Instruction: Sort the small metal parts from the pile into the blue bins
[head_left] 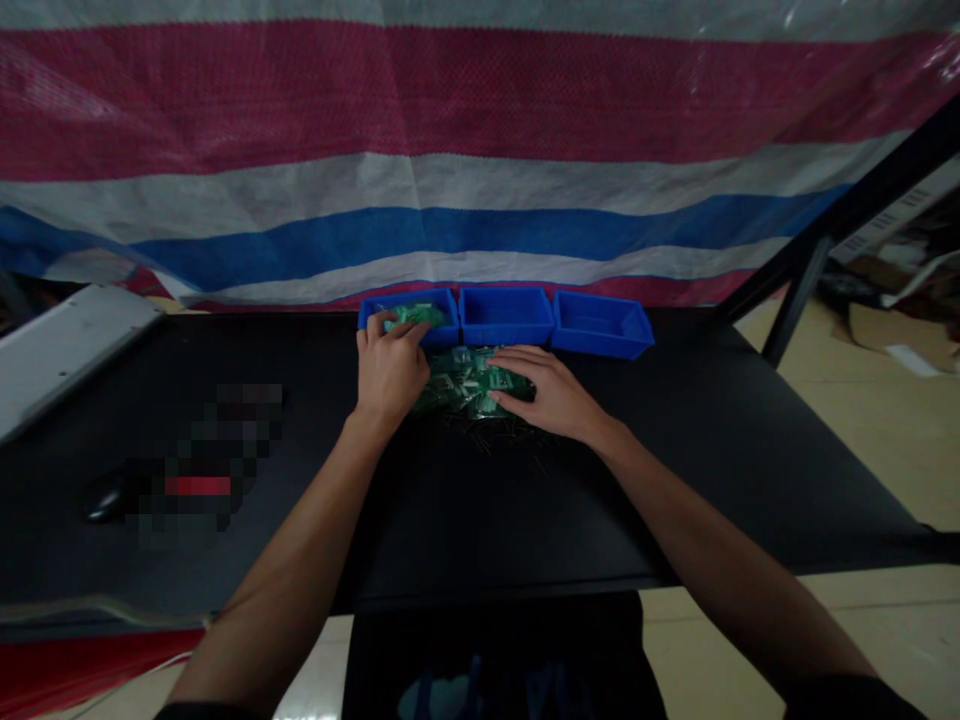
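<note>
My left hand [391, 375] reaches over the near rim of the left blue bin [444, 338]. Its fingers are apart over the green pieces [420, 313] lying inside, and nothing shows in its grip. On the black table in front of the bins lies a pile of small clear plastic packets with green contents [461, 385]. My right hand [555, 395] rests at the right side of this pile, thumb and fingers spread over the packets. Thin loose pins or screws [480, 437], too small to tell which, are scattered at the pile's near edge.
Beside the left bin stand a middle blue bin [504, 325] and a right blue bin [604, 335]. A striped tarp [420, 110] hangs behind the table [495, 530]. Leftward are a pale panel [67, 345] and a dark rounded object [105, 498] beside a blurred patch. A black frame post [799, 300] rises rightward.
</note>
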